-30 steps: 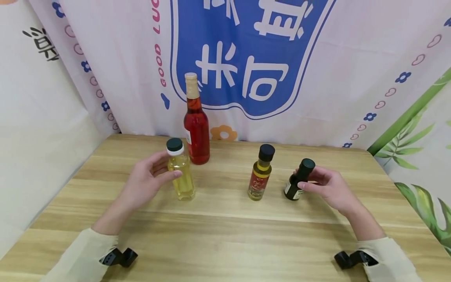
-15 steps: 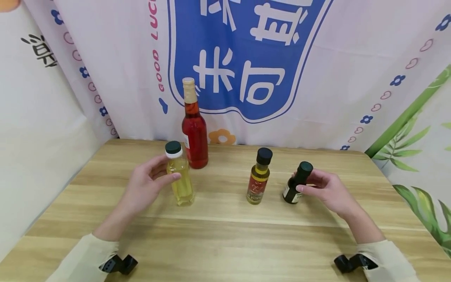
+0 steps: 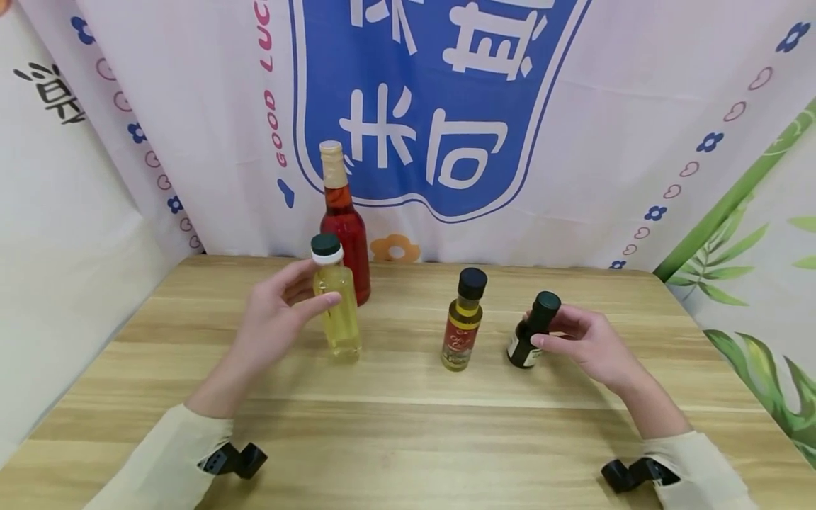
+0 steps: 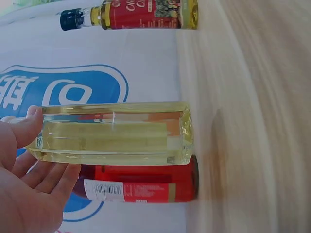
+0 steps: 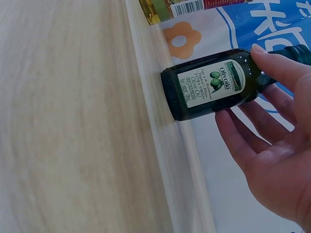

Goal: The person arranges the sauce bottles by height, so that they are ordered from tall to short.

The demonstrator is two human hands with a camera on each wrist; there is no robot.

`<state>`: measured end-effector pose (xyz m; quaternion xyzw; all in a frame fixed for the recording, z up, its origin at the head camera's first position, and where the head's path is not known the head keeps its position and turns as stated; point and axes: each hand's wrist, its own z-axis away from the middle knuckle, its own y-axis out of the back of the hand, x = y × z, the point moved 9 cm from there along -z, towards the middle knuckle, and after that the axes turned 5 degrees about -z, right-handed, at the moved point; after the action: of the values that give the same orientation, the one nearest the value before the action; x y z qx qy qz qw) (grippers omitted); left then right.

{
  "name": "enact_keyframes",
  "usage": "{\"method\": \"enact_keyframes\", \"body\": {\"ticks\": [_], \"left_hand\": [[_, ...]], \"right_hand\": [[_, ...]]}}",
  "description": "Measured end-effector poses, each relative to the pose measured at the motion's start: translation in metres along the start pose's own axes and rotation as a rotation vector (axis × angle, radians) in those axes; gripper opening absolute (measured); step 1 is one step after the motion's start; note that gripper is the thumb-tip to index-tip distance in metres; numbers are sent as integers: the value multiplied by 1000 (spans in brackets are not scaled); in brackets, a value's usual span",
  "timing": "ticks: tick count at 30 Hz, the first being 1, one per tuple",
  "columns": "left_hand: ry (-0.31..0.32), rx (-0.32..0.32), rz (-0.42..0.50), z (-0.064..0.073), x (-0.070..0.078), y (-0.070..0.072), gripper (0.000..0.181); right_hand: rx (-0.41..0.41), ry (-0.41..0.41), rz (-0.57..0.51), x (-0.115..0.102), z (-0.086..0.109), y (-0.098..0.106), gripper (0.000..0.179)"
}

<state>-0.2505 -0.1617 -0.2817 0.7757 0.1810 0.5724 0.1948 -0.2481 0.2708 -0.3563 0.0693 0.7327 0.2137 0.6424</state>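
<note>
My left hand (image 3: 270,315) grips a clear bottle of pale yellow oil (image 3: 342,319) with a dark green cap, thumb on the near side and fingers behind. In the left wrist view a gap shows between the base of this oil bottle (image 4: 116,138) and its shadow on the wood. On the right, a small dark green olive oil bottle (image 3: 524,346) is held around its neck and shoulder by my right hand (image 3: 593,347). Its cream label with green olives faces the right wrist view, where the olive oil bottle (image 5: 209,90) has its base at the table surface.
A tall red bottle (image 3: 358,244) stands behind the oil bottle, partly covered by it. Between the hands is a black-capped olive oil bottle (image 3: 462,336) with a red label. A printed curtain (image 3: 574,177) hangs along the back edge of the wooden table (image 3: 408,439).
My left hand has lifted the yellow oil bottle slightly and moved it right, across the front of the red bottle. The right hand keeps its grip; the head view has shifted a little.
</note>
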Motion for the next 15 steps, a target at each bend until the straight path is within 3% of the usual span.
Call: {"method": "enact_keyframes", "body": {"ticks": [10, 15], "left_hand": [[35, -13, 58, -19, 10, -19, 61], [20, -21, 95, -31, 16, -31, 58]], "right_hand": [[-7, 7, 2, 0, 0, -4, 50], [0, 18, 2, -1, 1, -3, 49]]}}
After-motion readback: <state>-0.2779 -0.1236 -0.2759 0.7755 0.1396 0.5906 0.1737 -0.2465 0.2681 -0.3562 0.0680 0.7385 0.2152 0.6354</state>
